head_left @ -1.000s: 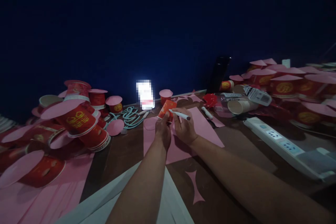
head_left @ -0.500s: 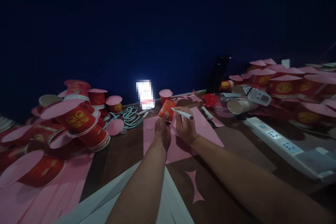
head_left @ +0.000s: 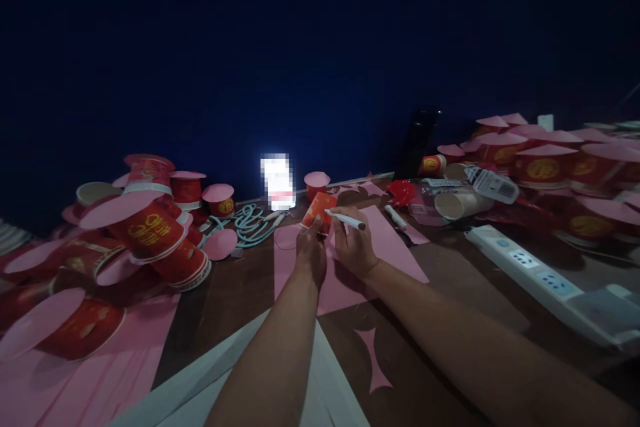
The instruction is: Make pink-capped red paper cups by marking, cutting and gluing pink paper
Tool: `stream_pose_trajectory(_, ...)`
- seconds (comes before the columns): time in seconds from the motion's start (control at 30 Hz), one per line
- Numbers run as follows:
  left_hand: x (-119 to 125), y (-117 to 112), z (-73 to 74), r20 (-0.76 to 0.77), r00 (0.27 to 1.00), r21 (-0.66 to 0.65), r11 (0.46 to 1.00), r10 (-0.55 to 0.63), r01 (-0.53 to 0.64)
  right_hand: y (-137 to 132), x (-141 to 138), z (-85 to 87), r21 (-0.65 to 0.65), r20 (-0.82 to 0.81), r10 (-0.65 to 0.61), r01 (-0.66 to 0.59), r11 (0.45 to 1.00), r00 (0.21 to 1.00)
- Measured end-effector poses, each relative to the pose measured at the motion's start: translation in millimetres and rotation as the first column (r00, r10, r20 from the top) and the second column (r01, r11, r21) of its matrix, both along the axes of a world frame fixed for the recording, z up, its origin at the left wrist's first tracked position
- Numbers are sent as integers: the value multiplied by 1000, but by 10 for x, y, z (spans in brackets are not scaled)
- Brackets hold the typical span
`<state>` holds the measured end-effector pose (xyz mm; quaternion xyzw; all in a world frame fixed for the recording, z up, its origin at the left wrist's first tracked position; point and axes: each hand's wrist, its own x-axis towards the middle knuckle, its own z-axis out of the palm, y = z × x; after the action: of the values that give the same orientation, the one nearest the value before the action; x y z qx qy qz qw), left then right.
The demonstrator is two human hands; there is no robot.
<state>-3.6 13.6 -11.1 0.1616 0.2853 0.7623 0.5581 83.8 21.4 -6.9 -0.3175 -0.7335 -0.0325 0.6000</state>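
A dark blue backdrop [head_left: 320, 67] fills the upper part, above a brown surface [head_left: 230, 307]. On it, a left-hand heap of red cups [head_left: 155, 233] leans and overlaps; a right-hand heap of cups [head_left: 545, 167] stands crowded, both with pink discs on many ends. A pink sheet [head_left: 350, 287] lies under the person's hands (a round outline shows near its left edge). To its right sits a white power strip [head_left: 520, 267]. Beyond the sheet, a lit phone [head_left: 277, 183] stands near a coiled pale cable [head_left: 255, 223]. The left hand [head_left: 311, 250] is closed around a small red cup [head_left: 319, 210], tilted above the sheet. The right hand [head_left: 353, 240] pinches a white pen [head_left: 345, 218], its tip at the cup; whether they touch, I cannot tell. Nearer the person lies a narrow pink scrap [head_left: 373, 363].
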Motion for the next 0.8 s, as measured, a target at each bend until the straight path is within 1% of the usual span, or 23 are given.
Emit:
stream_pose_trajectory(0.23,-14,17,-13,-17,1000,-37,999,-3,2,36,-2,-18,8,-7,-21,21,1000,1000)
stream_pose_trajectory(0.47,-17,27,-47,-30,999,-45,999,-11,9,34,5,-22,-2,-10,-1,1,1000,1000)
stream_pose_trajectory(0.63,-9,12,-12,1,1000,-16,1000,-12,12,15,13,-12,-31,-31,16,-17,999,999)
stream_pose_trajectory(0.8,-5,0,19,4,1000,-22,1000,-8,8,8,16,-7,-52,-43,20,-22,998,999)
